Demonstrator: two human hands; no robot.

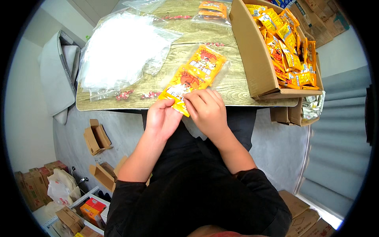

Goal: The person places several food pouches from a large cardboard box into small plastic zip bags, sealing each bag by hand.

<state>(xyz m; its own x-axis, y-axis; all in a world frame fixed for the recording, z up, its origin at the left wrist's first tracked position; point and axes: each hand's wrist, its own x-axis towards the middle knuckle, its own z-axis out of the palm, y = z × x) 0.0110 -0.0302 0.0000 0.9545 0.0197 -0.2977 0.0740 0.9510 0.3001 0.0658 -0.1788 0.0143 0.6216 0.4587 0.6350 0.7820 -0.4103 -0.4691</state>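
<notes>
Two orange-yellow snack packets with a red cartoon print lie end to end in front of me, the lower packet (185, 84) overlapping the upper packet (207, 60). Around them shows the edge of a clear plastic bag (223, 71). My left hand (160, 118) holds the near end of the lower packet, thumb on top and fingers beneath. At that packet's right side, my right hand (207, 111) has its fingertips bent against the near end. What exactly the right fingertips pinch is partly hidden by the hand.
A pile of clear plastic bags (124, 53) covers the left of the wood-grain table (231, 91). On the right stands an open cardboard box (251, 53) full of similar packets (284, 44). A filled clear bag (211, 11) lies at the back. Small cartons (97, 137) sit on the floor.
</notes>
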